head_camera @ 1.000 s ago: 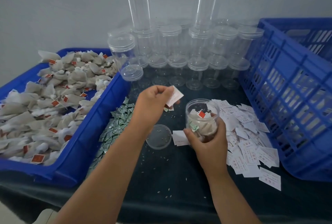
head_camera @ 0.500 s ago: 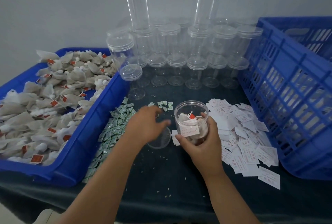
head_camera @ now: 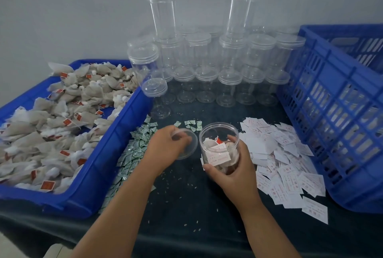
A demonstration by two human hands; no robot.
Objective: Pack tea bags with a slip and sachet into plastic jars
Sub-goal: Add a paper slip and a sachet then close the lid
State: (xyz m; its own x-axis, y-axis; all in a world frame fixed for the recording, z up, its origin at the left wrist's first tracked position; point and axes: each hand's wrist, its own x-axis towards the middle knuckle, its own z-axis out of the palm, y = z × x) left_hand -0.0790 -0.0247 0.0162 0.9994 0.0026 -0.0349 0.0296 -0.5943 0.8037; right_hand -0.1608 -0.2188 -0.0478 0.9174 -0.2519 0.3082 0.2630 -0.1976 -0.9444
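Fingers (head_camera: 175, 133) of the left hand (head_camera: 165, 150) curl over the near-left edge of the loose clear lid (head_camera: 187, 146), gripping it; thumb hidden. The lid looks tipped a bit off the table (head_camera: 186, 206), can't be sure. Right hand (head_camera: 234, 175) wraps the open jar (head_camera: 219, 133), thumb on the front wall, other fingers round the far side. Change: 1 s ago the left hand held a slip over the jar mouth. Half a sec ago the slip (head_camera: 219, 157) was already inside and the hand was dropping toward the lid; now it has it. So filling looks done for this jar: tea bags (head_camera: 208, 144) + slip in, sachet not made out. Next is prob. capping. Jar sits mid-table between the sachet pile (head_camera: 134, 150) and the slip pile (head_camera: 286, 162), just right of the lid: long axis approx. vert., mouth up. Lid must come level over that mouth.
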